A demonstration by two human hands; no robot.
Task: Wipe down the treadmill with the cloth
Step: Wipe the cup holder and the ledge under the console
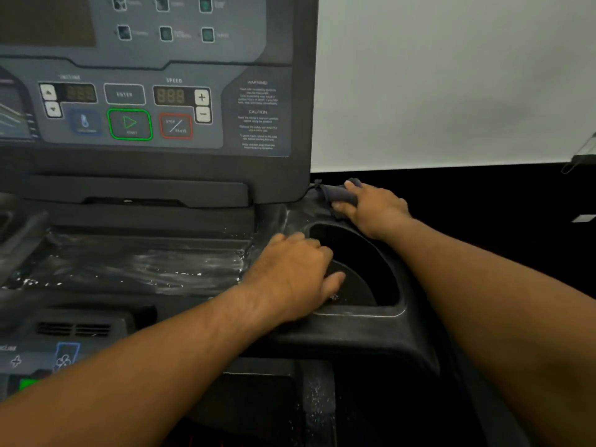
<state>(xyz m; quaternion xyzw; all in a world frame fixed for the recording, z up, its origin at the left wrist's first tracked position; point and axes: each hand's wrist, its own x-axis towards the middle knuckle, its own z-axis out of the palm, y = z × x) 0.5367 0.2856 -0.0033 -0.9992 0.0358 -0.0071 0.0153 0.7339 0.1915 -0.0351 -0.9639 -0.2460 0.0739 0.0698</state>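
The right hand [374, 208] grips a dark, bunched cloth [338, 193], the fabric gathered between the thumb and the curled fingers and pressed down onto the black plastic of the treadmill [371, 337]. Hand and cloth sit just behind the cup holder [361, 312], a deep rounded well in the console's right side, at the corner where the upright control panel [274, 175] meets the ledge. The left hand [293, 272] rests on the left rim of the cup holder with its fingers loosely bent and its thumb dipping over the edge into the well; it has nothing in its grasp. Both bare forearms reach in from the bottom of the view, one on each side of the cup holder. To the left of the cup holder runs a shallow tray [145, 262] streaked with wet, whitish smears. Above and to the left of it, on the control panel, are a green-outlined start button [130, 124], a red-outlined stop button [175, 125], and a speed display [170, 95] with plus and minus keys. Beyond the cup holder, to the right, is a pale wall [451, 75] above a dark floor.
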